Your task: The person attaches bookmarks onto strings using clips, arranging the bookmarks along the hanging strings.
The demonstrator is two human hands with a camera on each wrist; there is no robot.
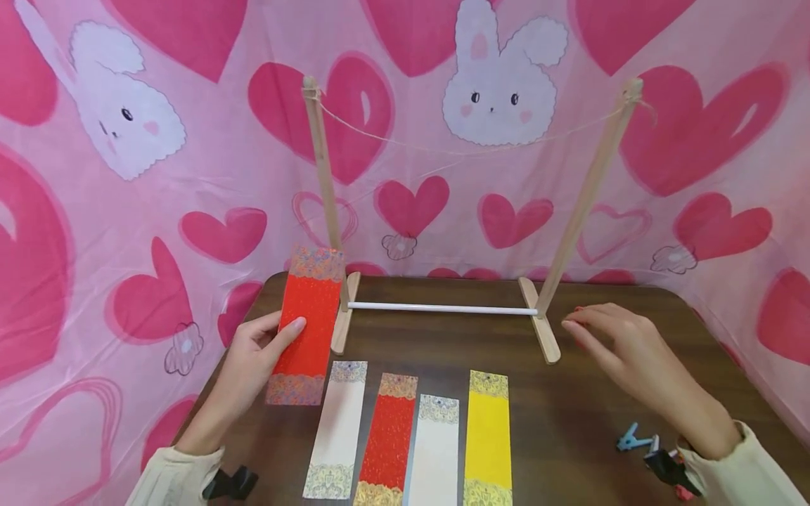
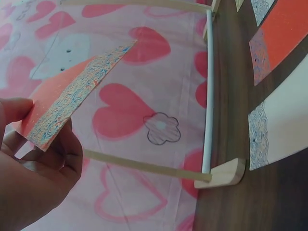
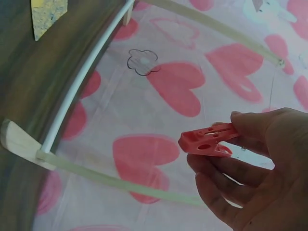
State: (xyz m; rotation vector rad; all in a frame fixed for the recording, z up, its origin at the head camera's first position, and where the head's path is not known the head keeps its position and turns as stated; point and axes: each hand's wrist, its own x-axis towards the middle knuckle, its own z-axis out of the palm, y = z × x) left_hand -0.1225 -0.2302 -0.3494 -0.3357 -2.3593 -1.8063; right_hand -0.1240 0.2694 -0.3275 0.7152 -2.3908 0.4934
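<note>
My left hand (image 1: 256, 358) pinches a red paper strip (image 1: 310, 323) with patterned bands at both ends, held up at the left of the wooden stand. Thumb in front, fingers behind, as the left wrist view also shows. In my right hand (image 1: 623, 344), right of the stand, a small red clothespin (image 3: 207, 140) is pinched between thumb and fingers; its jaws look closed in the right wrist view. On the table lie a white strip (image 1: 335, 429), a darker red strip (image 1: 389, 429), a second white strip (image 1: 435, 450) and a yellow strip (image 1: 489, 436), side by side.
The stand has a left post (image 1: 324, 169), a right post (image 1: 588, 204) and a white crossbar (image 1: 443, 308). A thin string (image 1: 468, 151) sags between the post tops. A blue clothespin (image 1: 633, 439) and others lie by my right wrist. A heart-print cloth (image 1: 411, 204) hangs behind.
</note>
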